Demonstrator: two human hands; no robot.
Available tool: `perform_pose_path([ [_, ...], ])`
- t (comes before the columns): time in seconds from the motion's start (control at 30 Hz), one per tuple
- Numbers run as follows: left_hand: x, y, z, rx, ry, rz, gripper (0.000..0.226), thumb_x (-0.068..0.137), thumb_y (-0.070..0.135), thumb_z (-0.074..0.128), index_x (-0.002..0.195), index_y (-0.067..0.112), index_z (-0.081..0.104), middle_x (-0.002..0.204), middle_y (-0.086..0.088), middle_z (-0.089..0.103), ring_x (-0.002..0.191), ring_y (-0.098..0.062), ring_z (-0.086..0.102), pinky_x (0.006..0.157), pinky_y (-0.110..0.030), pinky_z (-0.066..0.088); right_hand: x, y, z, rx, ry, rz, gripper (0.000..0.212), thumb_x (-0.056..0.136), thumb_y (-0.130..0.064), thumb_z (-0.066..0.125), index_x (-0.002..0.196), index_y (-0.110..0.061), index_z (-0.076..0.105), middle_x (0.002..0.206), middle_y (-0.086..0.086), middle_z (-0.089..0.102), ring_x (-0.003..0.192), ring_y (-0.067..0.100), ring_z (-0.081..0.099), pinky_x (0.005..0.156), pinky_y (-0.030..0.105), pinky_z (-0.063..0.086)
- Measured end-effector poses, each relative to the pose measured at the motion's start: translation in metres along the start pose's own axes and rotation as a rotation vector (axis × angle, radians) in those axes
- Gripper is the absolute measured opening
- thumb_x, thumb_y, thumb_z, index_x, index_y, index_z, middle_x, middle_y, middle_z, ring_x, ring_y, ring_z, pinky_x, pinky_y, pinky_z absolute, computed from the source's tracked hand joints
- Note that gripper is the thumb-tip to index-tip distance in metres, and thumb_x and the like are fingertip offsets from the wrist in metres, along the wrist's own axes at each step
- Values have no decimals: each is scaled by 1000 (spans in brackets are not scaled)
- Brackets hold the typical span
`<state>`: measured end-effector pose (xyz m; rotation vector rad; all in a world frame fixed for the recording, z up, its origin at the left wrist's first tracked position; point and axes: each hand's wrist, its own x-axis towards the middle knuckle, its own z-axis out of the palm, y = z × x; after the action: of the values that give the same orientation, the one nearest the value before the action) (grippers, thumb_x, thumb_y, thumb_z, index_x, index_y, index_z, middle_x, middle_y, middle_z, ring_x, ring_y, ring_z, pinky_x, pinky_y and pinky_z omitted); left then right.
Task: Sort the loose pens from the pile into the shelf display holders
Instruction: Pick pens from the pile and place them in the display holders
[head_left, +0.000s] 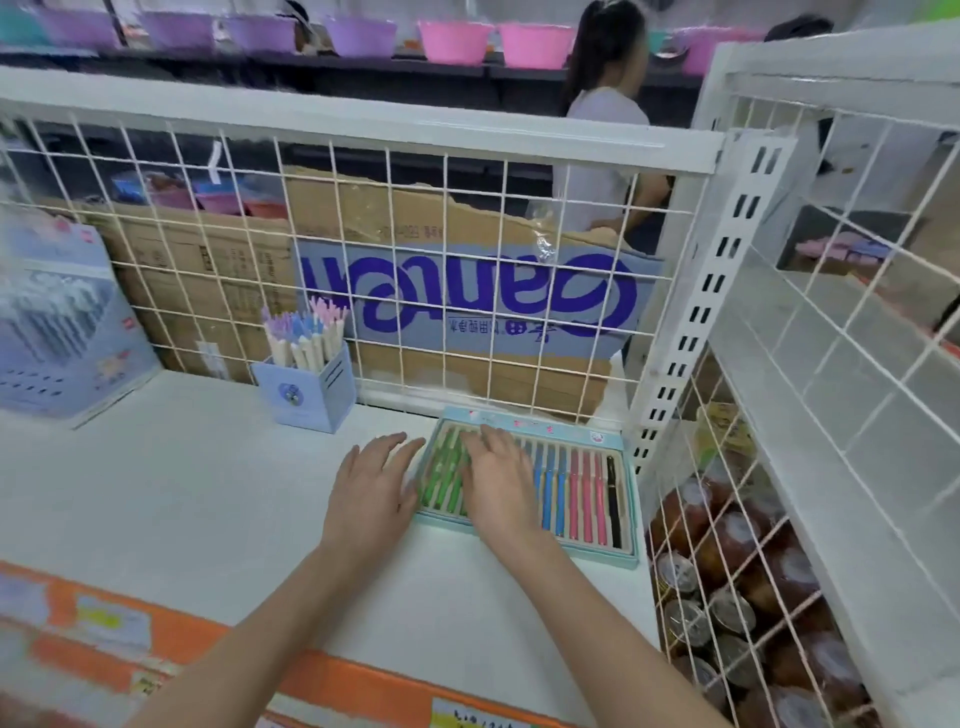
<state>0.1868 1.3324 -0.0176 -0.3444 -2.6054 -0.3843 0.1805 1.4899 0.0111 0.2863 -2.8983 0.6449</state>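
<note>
Head view looks down on a shallow pen display tray (626, 512) lying flat on the white shelf (208, 493), close to the wire grid back panel (415, 234). Its slots hold green pens (441, 478) at the left, blue pens (550, 488) in the middle, pink pens (587, 493) further right and one black pen (614, 493) in the last slot. The right hand (498, 483) lies flat on the tray with fingers straight and spread, covering the slots between the green and blue groups; it holds nothing that can be seen. The left hand (371, 493) rests open on the shelf, its fingertips reaching the tray's left edge. No loose pile of pens shows anywhere.

Behind and left of the tray stands a small blue pen holder (306, 395) full of pastel-capped pens (306, 332), and a boxed stationery display (57, 322) sits at the far left. Cardboard cartons (467, 291) stand behind the grid, and another person (605, 124) beyond them.

The main risk looks to be the tray sliding: with one hand pressing from above and the other at its edge, a push could drive it against the grid or skew it toward the shelf's right end. Fingers dragging across the slots could also roll pens out of place and mix the colour groups. The upright holder is near enough to be tipped by a careless left forearm.
</note>
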Motion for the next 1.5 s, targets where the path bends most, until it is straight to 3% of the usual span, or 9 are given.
perform_pose_path([
  [0.13,-18,-38,-32,95,-21,-108,46,77,31,37,106,13,68,103,-9,69,91,-25,68,78,-51,53,6,-51,9,6,-47,-153,46,97,-18,42,142,-18,34,149,6,29,138,22,23,111,32,17],
  [0.3,-39,-93,-80,135,-2,-226,45,77,30,38,103,11,69,98,-8,69,75,-26,69,64,-37,55,10,-125,26,7,-130,-288,48,97,-22,45,143,-17,32,149,7,31,136,23,27,109,31,20],
  [0.67,-95,-266,-174,176,7,-390,37,69,8,77,105,9,68,96,-11,68,67,-31,67,54,-35,52,18,-313,91,52,-163,-423,49,97,-22,45,143,-18,31,152,6,26,139,21,22,109,30,16],
  [0.73,-106,-299,-193,218,-5,-390,28,76,17,66,103,10,69,93,-10,68,63,-29,66,50,-33,51,20,-345,106,61,-158,-420,49,96,-22,45,143,-19,31,152,5,27,138,20,23,109,29,16],
  [0.87,-141,-356,-230,296,-19,-379,43,75,32,38,98,15,70,87,-2,68,59,-20,66,43,-26,48,23,-417,140,95,-171,-436,49,95,-22,47,142,-19,33,149,4,30,137,20,26,108,30,19],
  [1.03,-192,-418,-277,247,-11,-523,41,87,28,44,122,13,59,115,-4,62,87,-29,65,70,-37,51,17,-511,185,98,-216,-544,45,94,-22,48,138,-19,39,141,2,41,129,23,35,102,32,27],
  [1.2,-255,-477,-318,281,90,-670,35,89,23,55,122,12,60,117,-7,62,92,-30,65,72,-37,52,7,-598,226,76,-291,-709,44,92,-22,49,135,-16,42,137,5,44,127,24,39,101,31,30],
  [1.3,-287,-504,-338,316,138,-756,40,85,30,43,113,12,65,108,-7,65,85,-28,67,63,-35,54,5,-642,245,84,-343,-787,44,93,-21,50,136,-14,41,138,6,44,127,25,38,103,32,29],
  [1.5,-323,-563,-364,385,166,-920,38,94,25,52,131,14,53,126,-7,56,104,-28,59,77,-35,48,22,-703,297,125,-427,-833,43,93,-23,51,135,-16,44,137,6,47,126,25,42,104,33,31],
])
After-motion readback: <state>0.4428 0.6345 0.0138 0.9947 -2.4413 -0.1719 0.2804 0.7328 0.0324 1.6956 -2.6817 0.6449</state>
